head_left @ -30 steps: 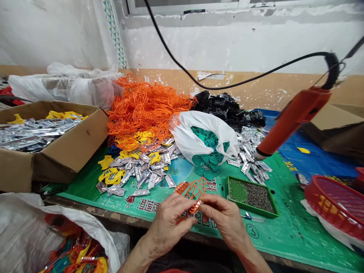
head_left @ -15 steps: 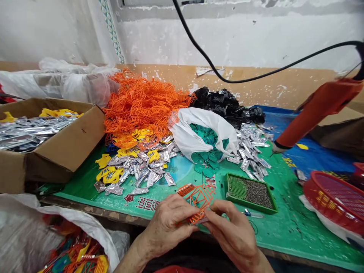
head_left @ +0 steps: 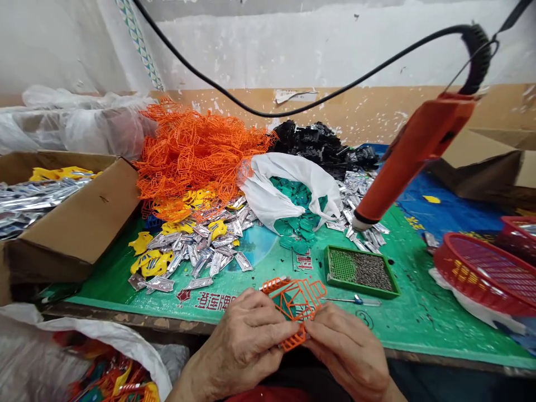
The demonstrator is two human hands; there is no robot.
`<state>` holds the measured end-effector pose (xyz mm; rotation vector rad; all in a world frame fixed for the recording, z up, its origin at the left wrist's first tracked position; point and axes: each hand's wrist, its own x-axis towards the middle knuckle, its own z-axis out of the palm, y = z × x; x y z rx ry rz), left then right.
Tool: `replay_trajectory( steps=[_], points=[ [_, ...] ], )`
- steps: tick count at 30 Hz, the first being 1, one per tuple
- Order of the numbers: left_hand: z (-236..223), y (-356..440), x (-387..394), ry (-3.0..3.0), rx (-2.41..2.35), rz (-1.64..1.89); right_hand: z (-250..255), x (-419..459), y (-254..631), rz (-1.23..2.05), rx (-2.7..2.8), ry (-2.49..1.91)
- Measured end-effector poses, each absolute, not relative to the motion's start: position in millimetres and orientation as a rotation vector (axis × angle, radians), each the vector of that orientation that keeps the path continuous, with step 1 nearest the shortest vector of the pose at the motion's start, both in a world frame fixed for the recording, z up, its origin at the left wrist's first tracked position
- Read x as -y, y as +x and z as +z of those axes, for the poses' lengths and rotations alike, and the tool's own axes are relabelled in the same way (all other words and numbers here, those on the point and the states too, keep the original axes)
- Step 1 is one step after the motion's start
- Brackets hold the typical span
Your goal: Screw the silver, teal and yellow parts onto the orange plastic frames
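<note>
In the head view, a green plastic tray (head_left: 360, 272) lies on the tabletop (head_left: 422, 329), one half showing a perforated patch and the other filled with small dark grains. Just left of the tray and nearer the person, the left hand (head_left: 243, 349) and right hand (head_left: 347, 354) hold an orange plastic lattice piece (head_left: 298, 298) between them, raised slightly above the tabletop. Both grips are closed on it, the fingers curled around its lower part, with the upper lattice standing free above the hands. The fingers hide exactly where each hand bears on it.

A small screwdriver (head_left: 354, 300) lies just below the tray. Above the tray, an orange corded hand tool (head_left: 412, 159) hangs tilted, tip down, from a black coiled cord (head_left: 475, 50). Further right of the tray sits a red plastic basket (head_left: 473, 273). Behind the tray, a white plastic bag (head_left: 288, 178) spills teal plastic pieces (head_left: 293, 237), with a heap of black plastic parts (head_left: 312, 145) beyond it. Left of the bag rises a large tangle of orange lattice pieces (head_left: 188, 162). Silver foil-wrapped pieces (head_left: 196, 251) and yellow plastic pieces (head_left: 146, 262) are scattered in front of that tangle. Far left of the tray stands a cardboard box (head_left: 75, 223) holding more silver and yellow pieces, and a white sack (head_left: 54, 357) of colourful pieces sits at the lower left, below the tabletop's edge.
</note>
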<state>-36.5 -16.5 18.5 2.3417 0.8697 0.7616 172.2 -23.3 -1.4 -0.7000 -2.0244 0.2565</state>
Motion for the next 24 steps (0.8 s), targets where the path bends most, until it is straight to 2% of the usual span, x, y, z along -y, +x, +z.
replay_trajectory(
  steps=[6,12,24],
  points=[
    [22.4,-38.6,20.1,2.481,-0.841,0.785,2.4,26.0,172.8,0.264,2.016,-0.705],
    [28.9,-30.9,19.9,2.71,-0.854,1.088,-1.1,28.4,173.0,0.052,2.088,-0.768],
    [29.3,-31.6,14.9,2.761,-0.812,1.033,-1.4,23.4,171.1,0.071,2.067,-0.72]
  ],
)
